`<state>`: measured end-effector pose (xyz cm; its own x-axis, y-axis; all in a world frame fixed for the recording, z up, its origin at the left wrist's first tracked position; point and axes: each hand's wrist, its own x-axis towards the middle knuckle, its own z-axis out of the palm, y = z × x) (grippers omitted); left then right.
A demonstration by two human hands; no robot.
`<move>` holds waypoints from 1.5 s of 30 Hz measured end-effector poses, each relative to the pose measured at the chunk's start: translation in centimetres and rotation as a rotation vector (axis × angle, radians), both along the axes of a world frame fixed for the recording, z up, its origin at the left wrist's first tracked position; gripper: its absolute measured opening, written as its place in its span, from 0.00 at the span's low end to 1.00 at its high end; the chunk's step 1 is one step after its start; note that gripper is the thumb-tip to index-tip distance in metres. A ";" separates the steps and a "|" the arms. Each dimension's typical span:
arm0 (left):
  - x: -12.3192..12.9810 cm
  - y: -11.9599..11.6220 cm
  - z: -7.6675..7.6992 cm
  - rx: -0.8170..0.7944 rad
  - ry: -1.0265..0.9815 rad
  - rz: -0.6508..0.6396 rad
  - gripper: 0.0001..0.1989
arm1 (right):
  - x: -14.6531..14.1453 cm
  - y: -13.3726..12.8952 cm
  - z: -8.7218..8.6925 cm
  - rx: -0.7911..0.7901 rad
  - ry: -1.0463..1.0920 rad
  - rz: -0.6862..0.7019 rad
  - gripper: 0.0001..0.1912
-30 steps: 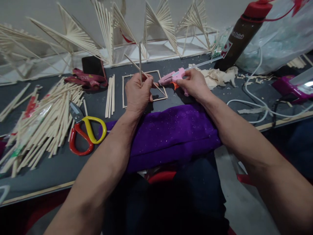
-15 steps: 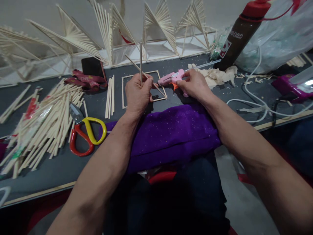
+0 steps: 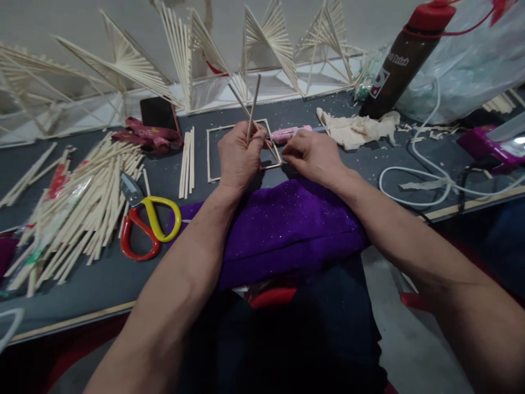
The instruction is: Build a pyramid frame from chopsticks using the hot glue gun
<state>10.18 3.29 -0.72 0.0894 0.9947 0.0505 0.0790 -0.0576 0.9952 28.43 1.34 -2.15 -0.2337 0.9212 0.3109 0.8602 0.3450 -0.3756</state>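
Note:
My left hand (image 3: 241, 153) is closed on thin wooden sticks (image 3: 254, 101), which cross and point up above the fingers. Under it, a rectangular stick frame (image 3: 208, 156) lies on the dark table. My right hand (image 3: 314, 156) is to the right of the frame, with thumb and fingers pinched together; whatever is between them is too small to make out. Just behind that hand lies the pink glue gun (image 3: 284, 134), partly covered by the fingers. A purple cloth (image 3: 291, 230) lies between my forearms.
Scissors (image 3: 133, 191) and a pile of sticks (image 3: 90, 202) lie at left, beside a short row of sticks (image 3: 187, 163). Stick structures (image 3: 270, 41) stand along the back. A dark bottle (image 3: 400, 65), crumpled paper (image 3: 356, 128) and a white cable (image 3: 410, 169) are at right.
My right hand has let go of the pink glue gun and moved left, in front of it, its fingertips now pinched. The sticks in my left hand have tilted to the right.

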 end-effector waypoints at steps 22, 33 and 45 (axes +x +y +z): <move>0.8 1.4 -0.9 0.371 0.396 0.044 0.11 | -1.8 -0.5 0.2 -0.029 -0.294 -0.008 0.18; 1.5 1.2 -0.8 0.395 0.449 0.069 0.11 | -1.6 0.2 -0.6 0.011 -0.233 0.037 0.17; 1.5 1.1 -1.1 0.457 0.479 0.060 0.12 | -1.8 0.1 -0.8 0.026 -0.277 -0.009 0.18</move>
<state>11.63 4.39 -1.80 0.1523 0.8865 0.4369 0.5226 -0.4475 0.7257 26.63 1.40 -2.91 -0.3048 0.9164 0.2595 0.9321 0.3430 -0.1165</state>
